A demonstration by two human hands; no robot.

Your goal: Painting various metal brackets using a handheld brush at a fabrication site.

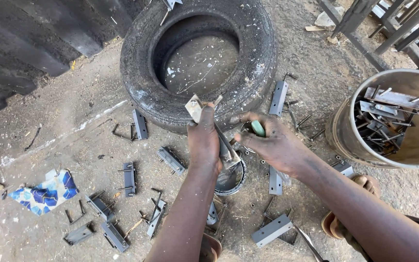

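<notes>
Gripping a flat metal bracket (pixel 196 107) upright in the left hand (pixel 203 140), fingers wrapped tight around its lower part, top end poking above the fist, just in front of the tyre (pixel 141 73). Right hand (pixel 272 143) sits just right of the left, touching it near the bracket's base, fingers curled around a green-handled tool (pixel 257 128); only the handle end shows, tip hidden between the hands. What the tool does to the bracket: cannot tell.

Room: tyre lies flat on the dirt floor (pixel 73 145), its near wall right behind both hands, so no free space that side. Metal ring (pixel 230 179) sits on the floor directly under the hands, on the near side of the tyre, mostly covered by the left forearm. Right of the tyre, a round bucket (pixel 345 131) full of brackets and bolts, well apart from the hands, cut off by the frame edge. Loose brackets (pixel 130 178) scattered left and near side of the tyre, gaps of bare dirt between them. A longer grey bracket (pixel 272 230) lies nearest the body. Patterned blue cloth scrap (pixel 47 192) far left of the tyre.

Hidden: tyre's far rim cut off by the top edge. Dark corrugated sheet (pixel 35 43) left of the tyre, partly out of frame. Metal frame legs (pixel 360 24) beyond the tyre to the right, tops cut off.
</notes>
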